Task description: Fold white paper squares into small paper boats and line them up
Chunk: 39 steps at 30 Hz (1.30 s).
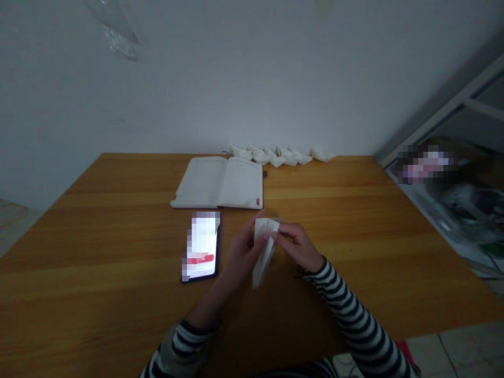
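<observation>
Folded white paper (264, 249) — a long, pointed fold, held above the wooden table (118, 252), just in front of the open notebook's (241, 184) right corner. Left hand (242, 252) curled closed around the paper's left side; fingers partly hidden behind it. Right hand (295, 244) closed too, its fingers (281, 235) pinching the paper's upper right edge. Both hands grip the same piece, close together, in front of the notebook. Striped sleeve (354, 315) on the right forearm, black and white. Phone (200, 247) lies flat in front of the notebook, left of the left hand, screen lit but blurred. Row of folded paper shapes (277, 156) stands beyond the notebook, along the wall — white, tightly spaced, some touching.
</observation>
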Available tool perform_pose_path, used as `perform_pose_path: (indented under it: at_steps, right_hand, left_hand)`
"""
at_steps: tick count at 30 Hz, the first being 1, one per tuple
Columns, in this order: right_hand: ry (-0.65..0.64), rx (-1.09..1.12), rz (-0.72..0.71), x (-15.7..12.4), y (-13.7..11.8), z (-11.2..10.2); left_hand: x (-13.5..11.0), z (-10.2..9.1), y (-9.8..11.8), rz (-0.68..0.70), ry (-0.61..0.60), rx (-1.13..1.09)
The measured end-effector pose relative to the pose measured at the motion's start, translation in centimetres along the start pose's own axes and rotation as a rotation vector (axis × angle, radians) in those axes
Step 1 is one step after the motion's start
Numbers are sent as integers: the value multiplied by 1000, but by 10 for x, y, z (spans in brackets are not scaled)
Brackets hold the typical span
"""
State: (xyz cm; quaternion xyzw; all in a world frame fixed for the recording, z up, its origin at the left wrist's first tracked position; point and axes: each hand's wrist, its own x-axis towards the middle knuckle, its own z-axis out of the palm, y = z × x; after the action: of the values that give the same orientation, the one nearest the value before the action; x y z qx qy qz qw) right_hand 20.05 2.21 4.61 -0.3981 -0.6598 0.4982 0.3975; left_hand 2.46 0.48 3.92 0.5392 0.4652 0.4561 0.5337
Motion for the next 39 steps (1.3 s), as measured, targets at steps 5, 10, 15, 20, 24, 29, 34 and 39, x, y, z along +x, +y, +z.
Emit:
perform_pose_path:
  at_steps: [5,10,15,20,24,29,34,39]
  right_hand:
    - [262,201,181,-2,20,-26]
    - [14,102,454,-4,52,-51]
    - [-203,-10,495,-9,60,-63]
    - [-189,-104,527,-8,57,-63]
    - [-23,-250,501,-6,55,-50]
    - [102,-677,294,-3,49,-47]
    - [256,-966,169,3,49,-53]
    - [220,-1050,175,-5,57,-48]
  left_hand:
    - [9,-23,-5,-46,230,434]
    - [9,-17,-13,266,109,1009]
    - [8,-4,-30,359,-167,1415]
    - [10,-17,-52,339,-319,1380]
    - [10,-26,-55,358,-329,1330]
    - [7,-21,-48,338,-253,1372]
    - [6,0,-47,278,-163,1390]
    - [6,10,-47,243,-126,1361]
